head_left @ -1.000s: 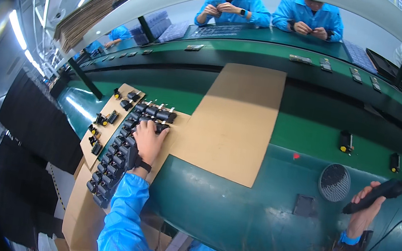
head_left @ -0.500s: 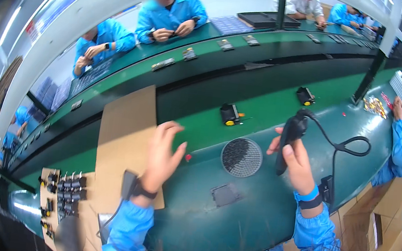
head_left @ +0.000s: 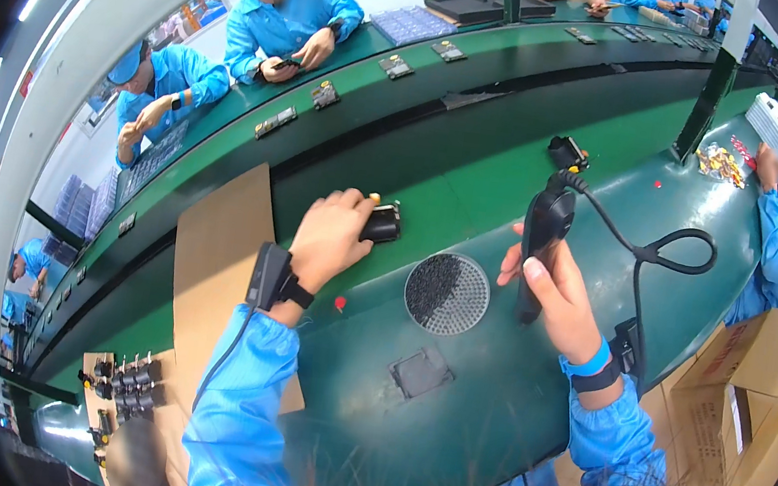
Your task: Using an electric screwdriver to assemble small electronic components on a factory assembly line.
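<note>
My left hand [head_left: 329,238] reaches across the green bench and closes over a small black part with a yellow tip [head_left: 382,223]. My right hand [head_left: 553,288] holds a black electric screwdriver [head_left: 545,225] upright above the bench; its black cable [head_left: 660,252] loops off to the right. A round dish of small dark screws [head_left: 446,294] lies between the two hands. A second small black part [head_left: 566,152] sits farther back on the belt. Blue sleeves cover both forearms, with a black band on the left wrist and a blue one on the right.
A brown cardboard sheet [head_left: 212,260] lies at left, with a tray of several black parts [head_left: 121,385] at the lower left. A dark square pad [head_left: 419,373] lies near me. People in blue work across the green belt [head_left: 521,114] and at right. Cardboard boxes [head_left: 760,386] stand at lower right.
The view has swung right, away from the parts tray. My left hand left the tray, crossed the bench and came down on the small black part. My right hand raised the screwdriver.
</note>
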The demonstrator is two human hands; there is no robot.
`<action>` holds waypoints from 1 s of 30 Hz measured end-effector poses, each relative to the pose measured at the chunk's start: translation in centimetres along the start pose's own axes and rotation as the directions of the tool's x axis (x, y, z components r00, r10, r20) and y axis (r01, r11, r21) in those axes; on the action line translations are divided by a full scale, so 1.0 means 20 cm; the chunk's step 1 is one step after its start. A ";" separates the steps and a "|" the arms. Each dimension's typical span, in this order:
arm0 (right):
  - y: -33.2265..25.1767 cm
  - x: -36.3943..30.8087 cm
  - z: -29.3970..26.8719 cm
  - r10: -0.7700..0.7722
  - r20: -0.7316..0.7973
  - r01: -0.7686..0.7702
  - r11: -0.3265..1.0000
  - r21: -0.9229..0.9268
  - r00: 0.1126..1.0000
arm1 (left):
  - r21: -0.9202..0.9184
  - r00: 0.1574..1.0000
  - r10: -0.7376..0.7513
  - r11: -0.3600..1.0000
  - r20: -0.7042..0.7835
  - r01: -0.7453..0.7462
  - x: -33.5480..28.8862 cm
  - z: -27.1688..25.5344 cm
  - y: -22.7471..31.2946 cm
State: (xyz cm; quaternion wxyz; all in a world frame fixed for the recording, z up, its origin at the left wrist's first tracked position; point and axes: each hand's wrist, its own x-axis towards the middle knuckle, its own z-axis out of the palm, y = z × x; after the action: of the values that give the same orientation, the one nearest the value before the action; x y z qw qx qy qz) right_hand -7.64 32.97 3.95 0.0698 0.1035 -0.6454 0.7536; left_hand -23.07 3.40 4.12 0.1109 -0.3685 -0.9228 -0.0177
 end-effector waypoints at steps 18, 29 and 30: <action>0.02 -0.01 0.03 -0.006 -0.113 0.004 1.000 -0.024 0.994 | -0.304 0.993 -0.104 0.945 0.059 0.117 -0.64 -0.26 0.74; 0.06 -0.01 0.06 -0.085 -0.053 0.092 0.986 0.138 0.995 | -0.429 0.994 -0.105 0.898 0.014 0.101 -0.76 -0.10 0.76; 0.05 -0.01 0.07 -0.111 -0.090 0.132 0.954 0.270 0.990 | -0.446 0.994 -0.109 0.890 0.003 0.099 -0.77 -0.09 0.76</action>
State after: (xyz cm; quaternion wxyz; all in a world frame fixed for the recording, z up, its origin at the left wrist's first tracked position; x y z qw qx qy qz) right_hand -7.65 31.53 3.21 0.1248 0.1234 -0.5240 0.8334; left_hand -1.55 3.91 1.73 0.0325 -0.3338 -0.9115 -0.2382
